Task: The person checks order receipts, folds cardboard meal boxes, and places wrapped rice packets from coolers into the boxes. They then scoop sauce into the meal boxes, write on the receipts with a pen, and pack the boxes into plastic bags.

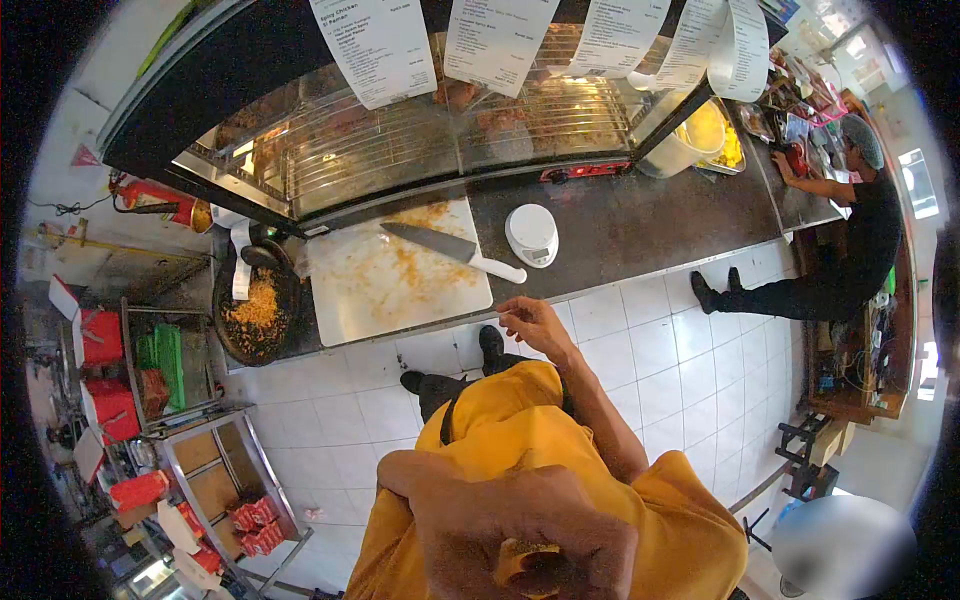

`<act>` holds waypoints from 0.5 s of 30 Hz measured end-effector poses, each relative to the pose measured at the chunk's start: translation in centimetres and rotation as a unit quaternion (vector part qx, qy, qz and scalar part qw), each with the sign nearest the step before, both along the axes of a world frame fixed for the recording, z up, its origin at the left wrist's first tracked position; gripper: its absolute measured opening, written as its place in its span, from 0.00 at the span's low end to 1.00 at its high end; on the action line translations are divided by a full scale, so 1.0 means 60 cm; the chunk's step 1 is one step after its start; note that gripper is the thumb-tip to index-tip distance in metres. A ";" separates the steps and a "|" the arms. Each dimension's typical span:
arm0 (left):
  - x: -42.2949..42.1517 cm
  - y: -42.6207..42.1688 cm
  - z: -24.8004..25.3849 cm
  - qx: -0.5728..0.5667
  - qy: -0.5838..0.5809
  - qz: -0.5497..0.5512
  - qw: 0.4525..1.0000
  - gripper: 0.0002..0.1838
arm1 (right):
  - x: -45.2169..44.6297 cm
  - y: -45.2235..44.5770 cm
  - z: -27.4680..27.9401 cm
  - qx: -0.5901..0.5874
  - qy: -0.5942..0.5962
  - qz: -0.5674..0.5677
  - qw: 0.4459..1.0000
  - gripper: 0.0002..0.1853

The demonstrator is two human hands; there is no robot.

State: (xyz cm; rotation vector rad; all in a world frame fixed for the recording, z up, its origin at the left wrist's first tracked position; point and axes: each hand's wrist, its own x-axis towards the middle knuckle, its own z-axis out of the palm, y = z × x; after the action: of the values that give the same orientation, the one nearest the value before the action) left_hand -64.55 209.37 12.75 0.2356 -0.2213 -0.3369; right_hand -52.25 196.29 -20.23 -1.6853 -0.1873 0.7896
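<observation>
My right hand (535,325) hangs in front of the counter edge, its fingers loosely bent and apart, with nothing in it. Just beyond its fingertips is the white handle of a large kitchen knife (432,242), lying across a white cutting board (345,285). Orange-brown crumbs and smears cover the board. My left arm is bent in front of my body, and what seems to be my left hand (530,520) is very close to the camera; its finger position is unclear. A white kitchen scale (532,236) stands to the right of the board.
A dark round pan (228,325) holds shredded orange food left of the board. Behind stands a glass display cabinet (370,175) with hanging paper slips (500,40). A white tub (675,150) sits at right, where a co-worker (870,220) stands. Red boxes (258,525) fill a low rack.
</observation>
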 end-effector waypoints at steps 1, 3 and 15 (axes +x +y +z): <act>0.003 0.001 0.000 0.007 -0.011 -0.010 1.000 0.16 | -0.001 0.000 -0.001 -0.001 0.003 0.000 1.000 0.14; 0.023 0.009 -0.002 -0.003 -0.088 -0.073 0.993 0.12 | -0.002 0.000 -0.006 -0.004 0.009 0.001 1.000 0.14; 0.023 0.022 0.004 -0.008 -0.154 -0.100 0.983 0.10 | -0.009 0.002 -0.018 -0.007 0.018 0.005 1.000 0.15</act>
State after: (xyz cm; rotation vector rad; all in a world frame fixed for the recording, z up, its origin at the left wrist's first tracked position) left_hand -63.19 210.70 12.99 0.2493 -0.5548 -0.4986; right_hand -52.79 196.42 -21.28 -1.6843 -0.1655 0.8288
